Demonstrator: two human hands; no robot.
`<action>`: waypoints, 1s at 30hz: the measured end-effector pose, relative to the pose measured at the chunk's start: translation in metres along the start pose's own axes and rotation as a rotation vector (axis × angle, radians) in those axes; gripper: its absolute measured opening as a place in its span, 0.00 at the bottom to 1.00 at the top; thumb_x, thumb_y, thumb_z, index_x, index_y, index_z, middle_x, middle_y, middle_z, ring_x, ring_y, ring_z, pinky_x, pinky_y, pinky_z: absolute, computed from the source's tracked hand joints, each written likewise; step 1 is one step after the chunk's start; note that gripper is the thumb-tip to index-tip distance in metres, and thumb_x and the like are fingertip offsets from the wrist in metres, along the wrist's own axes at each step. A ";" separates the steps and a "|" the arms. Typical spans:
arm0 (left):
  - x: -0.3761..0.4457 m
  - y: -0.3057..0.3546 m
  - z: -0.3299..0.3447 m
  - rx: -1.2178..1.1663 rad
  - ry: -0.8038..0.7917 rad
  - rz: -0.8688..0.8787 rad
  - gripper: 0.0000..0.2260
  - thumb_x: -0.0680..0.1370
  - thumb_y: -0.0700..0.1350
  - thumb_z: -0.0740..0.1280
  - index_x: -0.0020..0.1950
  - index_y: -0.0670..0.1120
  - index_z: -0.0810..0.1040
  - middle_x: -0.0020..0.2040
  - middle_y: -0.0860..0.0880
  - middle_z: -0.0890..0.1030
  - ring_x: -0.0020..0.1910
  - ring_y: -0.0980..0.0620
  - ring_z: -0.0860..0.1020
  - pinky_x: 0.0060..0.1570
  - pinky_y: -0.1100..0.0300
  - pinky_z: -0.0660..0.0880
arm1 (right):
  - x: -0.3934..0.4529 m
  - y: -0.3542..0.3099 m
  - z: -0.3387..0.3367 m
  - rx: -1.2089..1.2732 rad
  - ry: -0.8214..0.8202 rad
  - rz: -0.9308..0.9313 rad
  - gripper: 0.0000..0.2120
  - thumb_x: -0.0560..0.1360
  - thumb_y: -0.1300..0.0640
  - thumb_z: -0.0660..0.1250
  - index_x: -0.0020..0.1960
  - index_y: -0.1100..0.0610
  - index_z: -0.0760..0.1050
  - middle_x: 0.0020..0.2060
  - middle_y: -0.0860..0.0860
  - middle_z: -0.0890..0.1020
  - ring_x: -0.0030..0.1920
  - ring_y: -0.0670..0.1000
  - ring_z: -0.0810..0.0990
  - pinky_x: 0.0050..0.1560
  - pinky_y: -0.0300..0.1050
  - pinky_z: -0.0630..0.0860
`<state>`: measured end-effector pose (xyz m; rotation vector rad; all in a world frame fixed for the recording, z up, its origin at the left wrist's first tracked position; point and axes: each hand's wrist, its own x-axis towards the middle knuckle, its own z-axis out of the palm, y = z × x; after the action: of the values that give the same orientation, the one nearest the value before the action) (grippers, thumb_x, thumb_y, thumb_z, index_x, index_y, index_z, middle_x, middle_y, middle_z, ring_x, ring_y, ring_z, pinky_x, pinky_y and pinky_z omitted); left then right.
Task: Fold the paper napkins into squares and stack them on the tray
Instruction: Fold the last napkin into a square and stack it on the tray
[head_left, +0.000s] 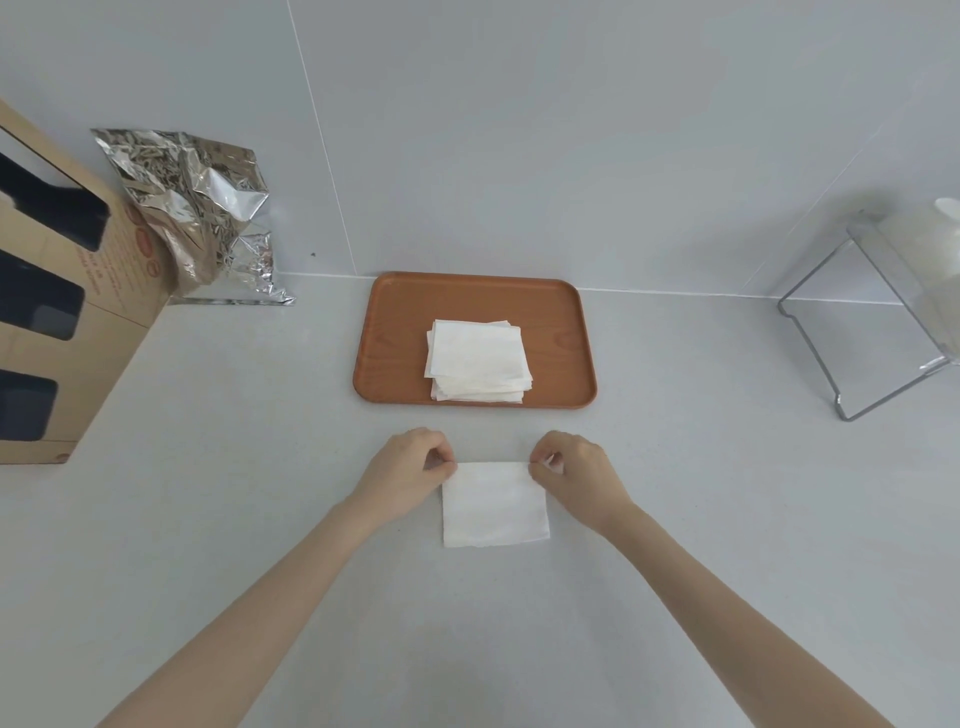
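A white paper napkin (493, 506), folded to a square, lies flat on the grey counter in front of me. My left hand (410, 467) pinches its far left corner between thumb and fingers. My right hand (574, 470) pinches its far right corner the same way. Beyond the napkin stands a brown wooden tray (395, 338) against the wall. On the tray rests a stack of several folded white napkins (478, 361), slightly uneven at the edges.
A crumpled silver foil bag (202, 208) leans on the wall at the back left, next to a cardboard box (57, 291) with dark cut-outs. A clear plastic holder (878, 322) with white paper inside stands at the right.
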<state>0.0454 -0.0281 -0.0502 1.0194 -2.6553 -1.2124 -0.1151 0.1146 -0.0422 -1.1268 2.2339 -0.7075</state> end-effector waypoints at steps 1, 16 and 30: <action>0.005 0.002 -0.007 -0.058 -0.001 -0.018 0.04 0.72 0.40 0.66 0.39 0.48 0.75 0.40 0.50 0.78 0.44 0.50 0.77 0.46 0.61 0.72 | 0.004 -0.005 -0.007 0.086 0.003 0.019 0.03 0.71 0.62 0.65 0.40 0.55 0.74 0.38 0.49 0.78 0.40 0.49 0.75 0.40 0.37 0.70; 0.095 0.024 -0.090 -0.358 0.078 0.003 0.11 0.74 0.36 0.63 0.36 0.50 0.75 0.36 0.51 0.79 0.31 0.62 0.78 0.43 0.60 0.77 | 0.111 -0.048 -0.066 0.498 0.035 -0.053 0.12 0.74 0.67 0.60 0.37 0.54 0.76 0.35 0.54 0.77 0.32 0.51 0.74 0.27 0.36 0.75; 0.130 0.002 -0.078 -0.186 0.097 -0.090 0.12 0.72 0.35 0.63 0.54 0.44 0.78 0.55 0.43 0.80 0.50 0.52 0.75 0.54 0.60 0.68 | 0.150 -0.032 -0.028 0.174 0.102 0.011 0.12 0.74 0.66 0.58 0.51 0.59 0.78 0.46 0.50 0.74 0.43 0.48 0.72 0.37 0.29 0.68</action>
<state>-0.0340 -0.1547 -0.0226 1.1449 -2.3954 -1.3595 -0.1921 -0.0206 -0.0340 -1.0129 2.2103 -0.9545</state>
